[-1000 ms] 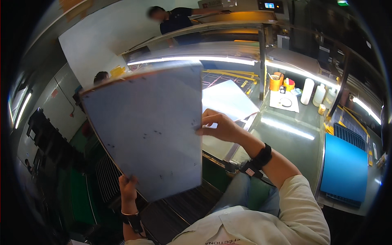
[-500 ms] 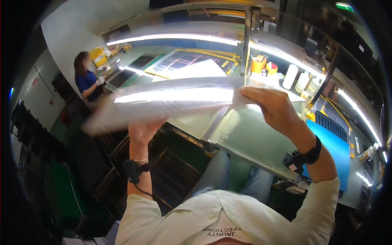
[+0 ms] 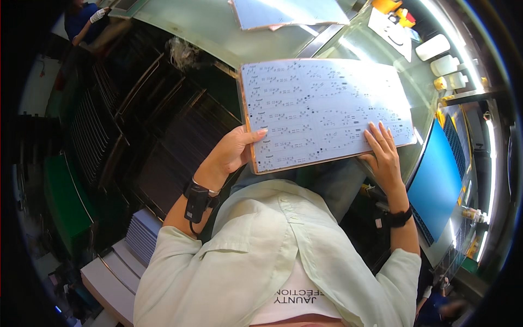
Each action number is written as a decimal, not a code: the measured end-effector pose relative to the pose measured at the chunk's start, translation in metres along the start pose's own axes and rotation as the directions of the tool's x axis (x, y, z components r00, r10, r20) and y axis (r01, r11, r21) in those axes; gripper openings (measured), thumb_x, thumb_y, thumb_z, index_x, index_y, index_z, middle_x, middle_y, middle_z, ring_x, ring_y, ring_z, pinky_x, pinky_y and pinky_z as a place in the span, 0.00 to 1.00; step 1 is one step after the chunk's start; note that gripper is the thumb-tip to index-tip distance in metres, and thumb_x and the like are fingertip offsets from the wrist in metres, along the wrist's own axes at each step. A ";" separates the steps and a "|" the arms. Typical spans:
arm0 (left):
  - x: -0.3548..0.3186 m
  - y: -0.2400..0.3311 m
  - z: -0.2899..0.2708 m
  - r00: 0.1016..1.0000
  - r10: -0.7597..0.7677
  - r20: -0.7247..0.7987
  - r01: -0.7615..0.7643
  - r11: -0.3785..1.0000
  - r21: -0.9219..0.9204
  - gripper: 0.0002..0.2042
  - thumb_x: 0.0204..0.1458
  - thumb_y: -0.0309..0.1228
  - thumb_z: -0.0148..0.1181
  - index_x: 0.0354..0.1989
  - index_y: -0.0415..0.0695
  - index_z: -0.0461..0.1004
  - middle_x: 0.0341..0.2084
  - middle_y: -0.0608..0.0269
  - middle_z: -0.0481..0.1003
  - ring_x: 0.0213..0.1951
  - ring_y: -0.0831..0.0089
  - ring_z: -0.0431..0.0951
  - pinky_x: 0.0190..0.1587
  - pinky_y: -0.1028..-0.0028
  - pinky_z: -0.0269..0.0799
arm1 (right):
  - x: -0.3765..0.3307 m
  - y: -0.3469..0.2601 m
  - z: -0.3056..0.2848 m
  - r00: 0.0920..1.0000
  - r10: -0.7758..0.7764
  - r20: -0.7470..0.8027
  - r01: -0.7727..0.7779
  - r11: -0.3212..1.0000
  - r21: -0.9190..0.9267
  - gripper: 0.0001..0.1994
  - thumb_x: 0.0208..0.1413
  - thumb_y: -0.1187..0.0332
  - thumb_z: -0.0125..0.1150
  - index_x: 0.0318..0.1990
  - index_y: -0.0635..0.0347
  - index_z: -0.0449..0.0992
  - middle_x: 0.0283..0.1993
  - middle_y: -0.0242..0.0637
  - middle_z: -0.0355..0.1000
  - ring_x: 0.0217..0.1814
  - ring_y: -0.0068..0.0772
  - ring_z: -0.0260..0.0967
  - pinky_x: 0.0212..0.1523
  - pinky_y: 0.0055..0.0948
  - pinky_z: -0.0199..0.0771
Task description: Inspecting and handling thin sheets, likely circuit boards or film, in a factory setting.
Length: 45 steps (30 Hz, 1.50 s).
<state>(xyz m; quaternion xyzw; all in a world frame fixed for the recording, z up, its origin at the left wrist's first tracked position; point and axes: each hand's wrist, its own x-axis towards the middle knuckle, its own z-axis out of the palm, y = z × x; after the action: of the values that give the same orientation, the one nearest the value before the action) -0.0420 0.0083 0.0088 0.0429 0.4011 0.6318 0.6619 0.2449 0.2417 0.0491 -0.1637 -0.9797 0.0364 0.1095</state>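
A large flat white panel [image 3: 321, 111] with rows of small dark marks and a copper-coloured edge lies level over my lap, its far part above a glossy green table [image 3: 218, 38]. My left hand [image 3: 231, 152] grips its near left edge, thumb on top. My right hand [image 3: 384, 152] holds its near right corner with fingers spread flat on the top face. A dark band sits on each wrist.
A second similar panel [image 3: 289, 12] lies farther on the table. White bottles [image 3: 441, 65] and orange items stand at the upper right. A blue mat [image 3: 436, 185] is at my right. Dark slotted racks [image 3: 109, 136] and stacked panels [image 3: 141, 240] are at my left. Another person [image 3: 81, 19] is at top left.
The panel has swung from upright at my left to edge-on, then down flat in front of me. Both hands kept hold and shifted to its near edge.
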 end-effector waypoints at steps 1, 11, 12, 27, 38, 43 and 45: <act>-0.001 -0.001 0.002 1.000 0.020 -0.012 -0.020 1.000 0.015 0.18 0.57 0.29 0.53 0.53 0.32 0.63 0.48 0.49 0.71 0.48 0.66 0.74 0.53 0.64 0.69 | 0.002 -0.012 -0.001 0.999 0.034 0.005 -0.034 0.998 0.062 0.21 0.45 0.71 0.64 0.50 0.60 0.73 0.60 0.42 0.64 0.66 0.48 0.55 0.65 0.46 0.55; -0.005 -0.009 0.010 0.998 0.044 -0.055 -0.042 0.998 0.041 0.17 0.57 0.29 0.52 0.52 0.31 0.64 0.44 0.48 0.73 0.44 0.68 0.76 0.47 0.68 0.75 | 0.023 -0.142 0.024 0.943 -0.214 -0.253 0.316 0.810 0.494 0.12 0.34 0.72 0.62 0.32 0.59 0.76 0.32 0.33 0.69 0.34 0.33 0.67 0.35 0.32 0.66; -0.006 -0.008 0.011 0.998 0.036 -0.044 -0.034 0.999 0.033 0.18 0.57 0.28 0.52 0.52 0.31 0.64 0.46 0.49 0.72 0.45 0.68 0.75 0.48 0.68 0.73 | 0.024 -0.147 0.027 0.944 -0.213 -0.250 0.314 0.810 0.496 0.12 0.34 0.72 0.62 0.32 0.59 0.76 0.32 0.33 0.69 0.34 0.33 0.67 0.35 0.32 0.66; -0.015 -0.001 0.024 0.996 0.053 -0.077 -0.051 0.998 0.024 0.16 0.57 0.27 0.51 0.51 0.30 0.65 0.45 0.48 0.73 0.45 0.67 0.76 0.47 0.69 0.74 | 0.027 -0.158 0.031 0.927 -0.261 -0.268 0.358 0.830 0.427 0.18 0.31 0.73 0.64 0.38 0.55 0.79 0.34 0.30 0.66 0.32 0.30 0.64 0.36 0.31 0.64; -0.015 -0.002 0.026 0.993 0.085 -0.085 -0.081 0.996 0.047 0.16 0.57 0.27 0.51 0.50 0.30 0.65 0.44 0.48 0.73 0.44 0.68 0.76 0.47 0.68 0.74 | 0.030 -0.159 0.031 0.910 -0.279 -0.306 0.386 0.837 0.387 0.15 0.37 0.69 0.59 0.39 0.55 0.77 0.30 0.28 0.64 0.29 0.27 0.61 0.34 0.28 0.62; -0.017 -0.001 0.027 0.997 0.049 -0.062 -0.046 0.998 0.052 0.18 0.57 0.28 0.51 0.53 0.30 0.62 0.47 0.48 0.71 0.47 0.68 0.74 0.49 0.67 0.73 | 0.029 -0.159 0.032 0.911 -0.281 -0.303 0.387 0.837 0.386 0.14 0.37 0.70 0.60 0.37 0.56 0.77 0.30 0.28 0.64 0.30 0.27 0.62 0.34 0.28 0.63; -0.017 -0.003 0.026 0.997 0.056 -0.058 -0.054 0.997 0.046 0.18 0.57 0.28 0.51 0.53 0.30 0.62 0.47 0.48 0.71 0.47 0.68 0.75 0.48 0.67 0.74 | 0.031 -0.160 0.031 0.912 -0.285 -0.295 0.387 0.836 0.389 0.13 0.37 0.70 0.60 0.36 0.57 0.77 0.31 0.29 0.65 0.30 0.28 0.62 0.35 0.28 0.63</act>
<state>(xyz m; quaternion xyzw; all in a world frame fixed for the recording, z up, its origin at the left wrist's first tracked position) -0.0229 0.0045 0.0326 0.0499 0.4332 0.6416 0.6310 0.1587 0.0997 0.0424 0.0379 -0.9405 0.2178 0.2582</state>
